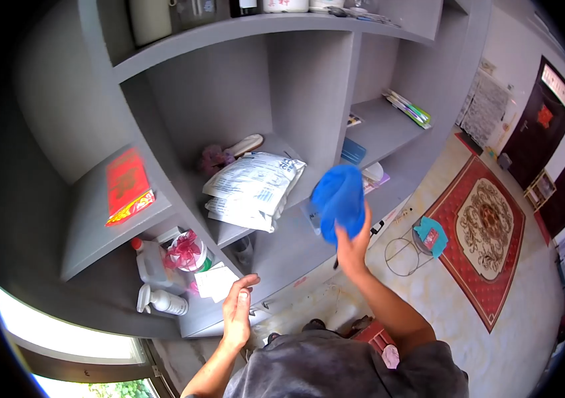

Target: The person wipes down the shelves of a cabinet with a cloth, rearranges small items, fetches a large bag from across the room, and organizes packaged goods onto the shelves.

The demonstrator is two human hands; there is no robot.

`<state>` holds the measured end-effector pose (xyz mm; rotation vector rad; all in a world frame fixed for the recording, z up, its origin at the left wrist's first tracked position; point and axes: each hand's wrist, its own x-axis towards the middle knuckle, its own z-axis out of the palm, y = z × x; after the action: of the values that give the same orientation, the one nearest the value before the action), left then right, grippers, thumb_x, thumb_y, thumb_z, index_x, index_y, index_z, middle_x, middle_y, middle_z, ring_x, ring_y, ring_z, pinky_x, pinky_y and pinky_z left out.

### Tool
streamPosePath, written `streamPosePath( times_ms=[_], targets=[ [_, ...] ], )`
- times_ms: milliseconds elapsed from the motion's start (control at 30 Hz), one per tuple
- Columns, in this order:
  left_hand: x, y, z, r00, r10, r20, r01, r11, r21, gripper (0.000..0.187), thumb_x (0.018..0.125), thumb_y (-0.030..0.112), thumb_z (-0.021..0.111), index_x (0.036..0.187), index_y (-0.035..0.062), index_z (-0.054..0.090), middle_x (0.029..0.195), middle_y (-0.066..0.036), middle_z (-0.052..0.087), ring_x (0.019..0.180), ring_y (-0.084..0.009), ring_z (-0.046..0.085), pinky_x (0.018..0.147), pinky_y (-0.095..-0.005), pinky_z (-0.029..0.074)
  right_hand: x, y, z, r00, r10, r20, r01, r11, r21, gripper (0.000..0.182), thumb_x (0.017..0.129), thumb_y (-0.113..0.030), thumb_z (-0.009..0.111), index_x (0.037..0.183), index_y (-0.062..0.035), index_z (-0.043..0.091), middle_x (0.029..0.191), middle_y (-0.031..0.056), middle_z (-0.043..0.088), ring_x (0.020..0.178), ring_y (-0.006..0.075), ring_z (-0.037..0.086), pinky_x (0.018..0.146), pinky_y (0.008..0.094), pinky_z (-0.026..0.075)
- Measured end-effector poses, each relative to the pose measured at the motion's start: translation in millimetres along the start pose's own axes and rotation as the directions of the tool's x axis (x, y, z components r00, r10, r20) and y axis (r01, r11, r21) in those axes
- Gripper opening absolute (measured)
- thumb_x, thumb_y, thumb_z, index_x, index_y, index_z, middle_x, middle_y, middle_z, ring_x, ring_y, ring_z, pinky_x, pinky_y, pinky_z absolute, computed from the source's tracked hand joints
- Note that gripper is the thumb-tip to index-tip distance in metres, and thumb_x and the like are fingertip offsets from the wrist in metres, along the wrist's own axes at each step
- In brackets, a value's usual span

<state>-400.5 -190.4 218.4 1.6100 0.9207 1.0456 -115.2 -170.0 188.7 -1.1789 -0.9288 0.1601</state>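
My right hand [354, 249] is closed on a bunched blue cloth [339, 196], held up in front of the grey shelf unit [309, 93]. Lower and to the left, my left hand [236, 310] hangs before the bottom shelf. Its fingers are loosely bent with the thumb apart, and nothing shows in them. A white printed plastic package [256, 189] lies in the middle compartment, left of the cloth. Behind it are a pale slipper-like item [245, 145] and a fluffy pinkish thing [214, 160].
At left are a red packet [128, 186], a jug [156, 265], a spray bottle [163, 300] and a white paper [217, 282]. Pens or booklets [407, 108] lie at upper right. On the floor are a round wire stand [403, 257], a stool with a turquoise cover [431, 237] and a patterned rug [485, 232].
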Motion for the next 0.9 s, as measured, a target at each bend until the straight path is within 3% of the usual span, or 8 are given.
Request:
streamPosePath(
  times_ms=[100, 200, 300, 467, 567, 700, 800, 900],
  targets=[
    [5.6, -0.3, 17.5, 0.999, -0.04, 0.031, 0.042, 0.997, -0.061, 0.058, 0.101, 0.049, 0.039, 0.123, -0.0015, 0.057, 0.113, -0.016, 0.065, 0.108, -0.0225, 0.058, 0.095, -0.0364, 0.042, 23.6, 24.6, 17.2, 0.998, -0.062, -0.023, 0.052, 0.952, -0.302, 0.068, 0.082, 0.002, 0.062, 0.144, -0.0028, 0.033, 0.136, 0.0185, 0.048, 0.128, 0.0297, 0.046, 0.105, 0.0392, 0.038],
    [15.6, -2.4, 36.8, 0.996, -0.032, 0.086, 0.04, 0.995, -0.092, 0.054, 0.102, 0.046, 0.04, 0.123, -0.0012, 0.057, 0.111, -0.015, 0.065, 0.107, -0.0217, 0.058, 0.093, -0.0361, 0.044, -7.0, 35.2, 18.7, 0.972, 0.003, 0.236, 0.062, 0.962, -0.268, 0.068, 0.08, 0.003, 0.062, 0.143, -0.0036, 0.036, 0.134, 0.0168, 0.05, 0.125, 0.0302, 0.049, 0.105, 0.0375, 0.039],
    [22.5, -9.0, 46.6, 0.99, -0.032, 0.134, 0.039, 0.998, -0.054, 0.052, 0.103, 0.044, 0.038, 0.121, -0.0005, 0.058, 0.105, -0.013, 0.067, 0.1, -0.0207, 0.061, 0.09, -0.036, 0.046, -31.0, 16.5, -29.7, 0.788, 0.282, 0.548, -0.095, 0.934, -0.344, 0.065, 0.08, 0.003, 0.062, 0.14, -0.0044, 0.041, 0.133, 0.0172, 0.051, 0.123, 0.0318, 0.052, 0.105, 0.037, 0.039],
    [31.8, -27.4, 77.5, 0.973, -0.137, 0.183, 0.146, 0.989, -0.036, 0.042, 0.105, 0.035, 0.04, 0.111, -0.0005, 0.063, 0.082, -0.009, 0.069, 0.079, -0.0141, 0.062, 0.077, -0.0298, 0.048, -11.7, 22.4, -69.8, 0.982, 0.149, 0.118, -0.139, 0.987, -0.082, 0.065, 0.081, 0.0, 0.066, 0.141, -0.0014, 0.039, 0.133, 0.017, 0.052, 0.124, 0.0259, 0.051, 0.105, 0.0351, 0.04],
    [35.1, -17.4, 99.8, 0.956, -0.212, 0.201, 0.213, 0.977, 0.015, 0.034, 0.105, 0.029, 0.046, 0.09, 0.0025, 0.062, 0.061, 0.0, 0.059, 0.054, -0.0052, 0.048, 0.053, -0.0221, 0.038, 19.5, 26.6, -80.9, 0.978, 0.206, -0.016, -0.203, 0.972, 0.121, 0.071, 0.083, -0.003, 0.068, 0.145, -0.0006, 0.033, 0.135, 0.0172, 0.048, 0.127, 0.0254, 0.046, 0.109, 0.037, 0.035],
    [38.1, -36.4, 100.8, 0.974, -0.196, 0.113, 0.194, 0.981, 0.026, 0.039, 0.105, 0.029, 0.046, 0.075, 0.0052, 0.056, 0.055, 0.009, 0.035, 0.05, -0.0019, 0.028, 0.047, -0.0226, 0.022, 62.8, 10.3, -132.8, 0.953, 0.203, -0.225, -0.177, 0.976, 0.13, 0.072, 0.085, -0.008, 0.071, 0.145, -0.0017, 0.032, 0.137, 0.0145, 0.047, 0.122, 0.0226, 0.049, 0.105, 0.035, 0.041],
    [43.7, -51.8, 85.0, 0.959, -0.245, 0.143, 0.246, 0.969, 0.011, 0.04, 0.105, 0.03, 0.047, 0.074, 0.0051, 0.054, 0.055, 0.009, 0.035, 0.05, -0.0015, 0.028, 0.047, -0.0227, 0.02, 83.0, 17.8, -170.6, 0.926, 0.2, -0.32, -0.139, 0.969, 0.203, 0.042, 0.09, -0.013, 0.07, 0.126, 0.0008, 0.054, 0.11, 0.0081, 0.065, 0.1, 0.0146, 0.061, 0.091, 0.0292, 0.048],
    [56.3, -71.7, 80.0, 0.938, -0.295, 0.181, 0.295, 0.955, 0.023, 0.042, 0.104, 0.03, 0.048, 0.072, 0.0048, 0.053, 0.055, 0.009, 0.033, 0.051, -0.0017, 0.026, 0.048, -0.0237, 0.019, 73.3, 10.1, -182.3, 0.917, 0.237, -0.322, -0.191, 0.967, 0.168, 0.037, 0.092, -0.015, 0.069, 0.123, 0.0024, 0.057, 0.112, 0.0086, 0.065, 0.1, 0.0137, 0.061, 0.09, 0.0284, 0.049]
  ],
)
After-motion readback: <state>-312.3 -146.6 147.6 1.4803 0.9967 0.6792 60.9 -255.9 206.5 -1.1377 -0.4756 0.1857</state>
